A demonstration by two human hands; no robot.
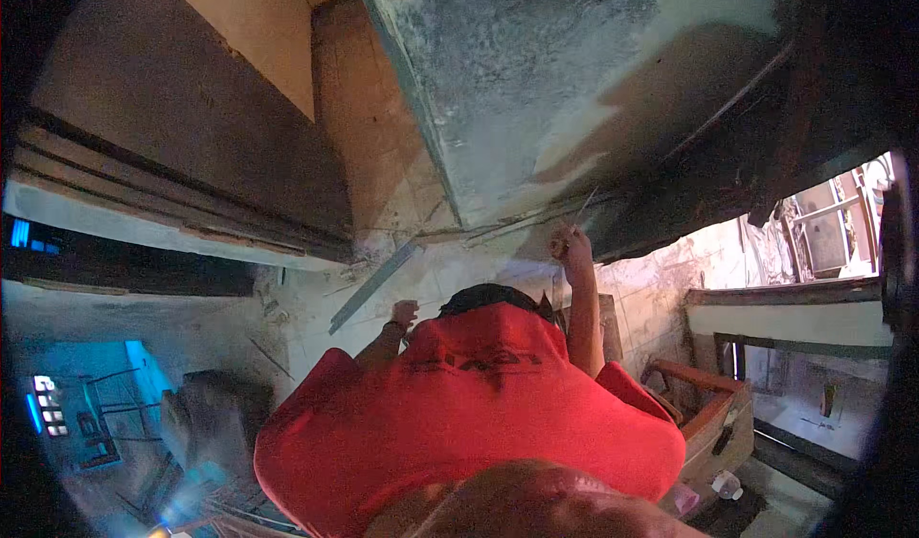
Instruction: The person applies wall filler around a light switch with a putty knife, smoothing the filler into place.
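My right hand (571, 244) is closed around a thin, pale, pointed tool (589, 198) whose exact kind is too small to tell. The tool's tip points up toward the lower edge of a large grey, blotchy panel (517, 88), close to the dark edge at its right. Whether the tip touches the panel, I cannot tell. Lower and to the left, my left hand (405, 313) is curled near my body. Anything inside its fingers is hidden. Just left of it lies a long grey strip (373, 287) on the pale tiled floor (450, 262).
A brown panelled surface (191, 126) with a layered ledge fills the upper left. To my lower right stands an open wooden drawer or box (704, 409), with a small whitish object (728, 485) below it. Bright window bars (842, 222) show at the right.
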